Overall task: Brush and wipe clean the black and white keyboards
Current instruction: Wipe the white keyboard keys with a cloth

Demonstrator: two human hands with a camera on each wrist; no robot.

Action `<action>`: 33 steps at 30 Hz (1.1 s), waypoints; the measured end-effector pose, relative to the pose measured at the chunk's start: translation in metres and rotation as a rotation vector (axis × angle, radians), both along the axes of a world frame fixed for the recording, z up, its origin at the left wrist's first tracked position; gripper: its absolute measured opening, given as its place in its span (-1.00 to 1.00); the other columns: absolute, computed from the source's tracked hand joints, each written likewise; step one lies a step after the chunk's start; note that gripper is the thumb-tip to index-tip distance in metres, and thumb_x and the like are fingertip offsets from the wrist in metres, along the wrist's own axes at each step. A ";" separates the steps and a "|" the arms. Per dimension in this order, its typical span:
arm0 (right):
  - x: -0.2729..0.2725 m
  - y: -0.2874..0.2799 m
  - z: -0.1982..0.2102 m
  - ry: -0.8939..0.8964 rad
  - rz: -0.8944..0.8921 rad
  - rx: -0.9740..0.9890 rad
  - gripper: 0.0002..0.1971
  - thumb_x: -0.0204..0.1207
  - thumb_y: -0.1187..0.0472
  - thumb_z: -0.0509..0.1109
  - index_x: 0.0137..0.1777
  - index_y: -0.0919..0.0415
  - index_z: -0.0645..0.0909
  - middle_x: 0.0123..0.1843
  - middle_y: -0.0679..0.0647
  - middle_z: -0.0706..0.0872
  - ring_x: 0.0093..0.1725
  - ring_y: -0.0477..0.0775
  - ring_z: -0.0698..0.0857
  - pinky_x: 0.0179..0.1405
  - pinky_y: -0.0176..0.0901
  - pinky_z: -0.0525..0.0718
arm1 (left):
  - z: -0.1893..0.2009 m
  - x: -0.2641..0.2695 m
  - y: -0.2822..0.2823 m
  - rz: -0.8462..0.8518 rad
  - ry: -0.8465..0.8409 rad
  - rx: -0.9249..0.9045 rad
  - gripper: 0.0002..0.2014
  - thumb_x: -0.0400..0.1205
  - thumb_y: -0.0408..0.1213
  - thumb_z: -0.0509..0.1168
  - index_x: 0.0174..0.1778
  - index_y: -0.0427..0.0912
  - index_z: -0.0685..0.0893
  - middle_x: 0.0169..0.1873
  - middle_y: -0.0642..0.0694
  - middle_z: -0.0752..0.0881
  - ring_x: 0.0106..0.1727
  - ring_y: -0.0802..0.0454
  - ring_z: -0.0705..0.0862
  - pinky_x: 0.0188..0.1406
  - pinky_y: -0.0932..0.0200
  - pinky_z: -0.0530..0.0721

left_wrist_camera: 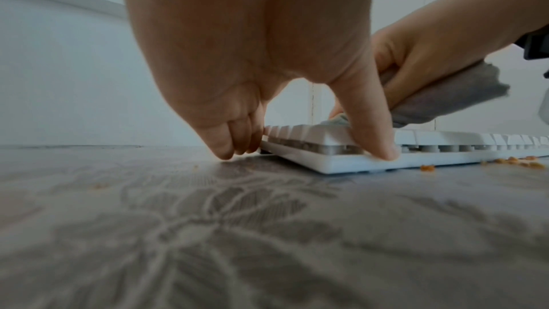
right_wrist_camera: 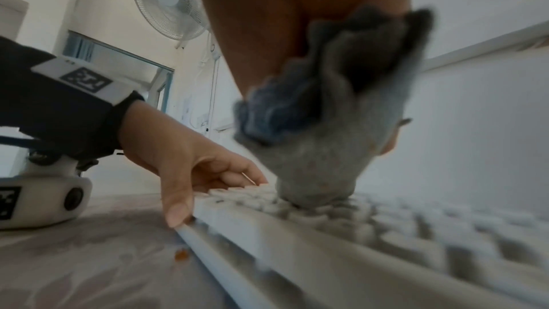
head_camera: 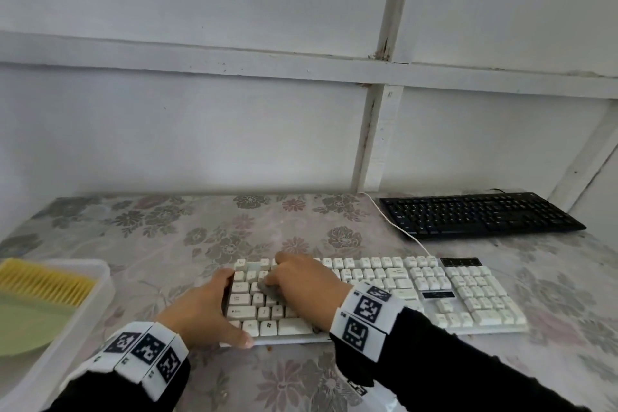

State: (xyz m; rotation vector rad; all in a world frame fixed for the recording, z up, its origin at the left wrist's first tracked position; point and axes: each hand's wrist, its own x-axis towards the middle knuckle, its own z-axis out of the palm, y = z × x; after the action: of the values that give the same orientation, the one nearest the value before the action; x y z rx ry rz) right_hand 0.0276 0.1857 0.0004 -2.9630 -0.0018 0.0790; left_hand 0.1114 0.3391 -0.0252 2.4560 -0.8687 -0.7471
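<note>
1. Left hand (head_camera: 204, 309) grips the left end of the white keyboard (head_camera: 468, 298): thumb (left_wrist_camera: 373, 126) on the front edge, other fingers curled round the left side.
2. Right hand (head_camera: 302, 281) is closed round a bunched grey cloth (right_wrist_camera: 323, 149) and presses it onto the keys in the left part of the board. Loose cloth end sticks out behind the palm.
3. White keyboard lies flat on the floral tablecloth (head_camera: 187, 234), near the front edge, centre-right. Its white cable (head_camera: 398, 227) runs back toward the wall.
4. Orange crumbs (left_wrist_camera: 516, 162) on the cloth along the keyboard's front edge.
5. Left side: clear plastic tray (head_camera: 83, 308) holding a brush with yellow bristles (head_camera: 43, 281) and something pale green; can't tell what.
6. Black keyboard (head_camera: 478, 216) sits far right against the wall, apart from the white one, no hand on it.
</note>
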 end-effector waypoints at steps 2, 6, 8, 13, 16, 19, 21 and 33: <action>-0.008 -0.014 -0.002 0.002 -0.008 0.004 -0.72 0.67 0.20 0.20 -0.03 0.32 0.72 -0.12 0.06 0.38 -0.19 0.14 0.48 -0.39 -0.23 0.41 | 0.000 0.000 0.001 -0.006 0.013 -0.002 0.07 0.16 0.01 0.60 0.52 0.09 0.11 0.18 0.23 0.56 0.17 0.17 0.57 0.24 0.22 0.50; -0.025 -0.035 -0.005 -0.022 -0.028 0.011 -0.75 0.65 0.21 0.23 -0.12 0.27 0.71 -0.11 0.02 0.36 -0.19 0.15 0.58 -0.24 -0.16 0.55 | 0.001 -0.002 0.001 -0.009 0.023 -0.021 0.04 0.18 -0.02 0.60 0.51 0.09 0.13 0.13 0.29 0.55 0.16 0.20 0.57 0.24 0.25 0.50; -0.032 -0.045 -0.005 -0.016 -0.063 0.012 -0.73 0.67 0.14 0.24 -0.08 0.24 0.73 -0.11 0.02 0.38 -0.19 0.12 0.55 -0.22 -0.21 0.52 | 0.001 -0.002 0.001 -0.011 0.019 -0.021 0.05 0.19 -0.02 0.60 0.52 0.09 0.12 0.11 0.29 0.53 0.15 0.20 0.56 0.24 0.26 0.49; -0.037 -0.053 0.012 0.006 -0.116 0.048 -0.78 0.62 0.21 0.29 -0.05 0.25 0.76 -0.24 -0.09 0.34 -0.27 -0.02 0.49 -0.42 -0.39 0.27 | -0.001 0.000 0.000 -0.005 -0.003 -0.010 0.10 0.18 0.00 0.61 0.55 0.08 0.09 0.11 0.28 0.51 0.11 0.20 0.52 0.19 0.29 0.46; -0.022 -0.024 0.025 -0.036 -0.064 0.136 -0.75 0.64 0.17 0.24 -0.01 0.25 0.74 -0.24 -0.18 0.31 -0.32 -0.23 0.36 -0.37 -0.49 0.18 | -0.002 0.002 0.001 -0.006 -0.002 -0.008 0.09 0.17 0.01 0.61 0.54 0.07 0.10 0.11 0.27 0.52 0.11 0.20 0.53 0.17 0.30 0.46; 0.002 0.015 0.025 -0.018 0.033 0.139 -0.76 0.63 0.21 0.22 0.01 0.25 0.72 -0.19 -0.04 0.36 -0.27 -0.03 0.45 -0.31 -0.31 0.33 | -0.003 0.002 0.001 -0.004 -0.013 -0.015 0.05 0.16 -0.01 0.62 0.51 0.05 0.16 0.12 0.22 0.59 0.09 0.20 0.57 0.07 0.32 0.47; 0.012 0.034 0.018 0.019 0.055 0.042 -0.75 0.63 0.28 0.22 0.14 0.26 0.71 -0.02 0.10 0.47 -0.08 0.18 0.55 -0.13 -0.09 0.51 | -0.003 0.001 0.000 -0.011 -0.020 -0.013 0.05 0.19 -0.03 0.62 0.52 0.01 0.14 0.22 0.15 0.59 0.08 0.20 0.55 0.05 0.33 0.45; -0.037 -0.048 0.007 0.094 -0.199 0.037 -0.71 0.64 0.08 0.27 -0.21 0.22 0.68 -0.03 0.02 0.47 -0.20 0.01 0.53 -0.06 -0.19 0.54 | -0.001 0.000 0.001 -0.021 -0.009 0.001 0.10 0.21 0.02 0.60 0.57 0.05 0.06 0.16 0.25 0.53 0.11 0.21 0.51 0.13 0.33 0.43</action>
State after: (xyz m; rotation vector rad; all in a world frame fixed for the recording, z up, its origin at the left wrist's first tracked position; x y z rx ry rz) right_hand -0.0094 0.1377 0.0072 -2.9014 0.2997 0.1886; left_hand 0.1115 0.3397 -0.0258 2.4563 -0.8988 -0.7440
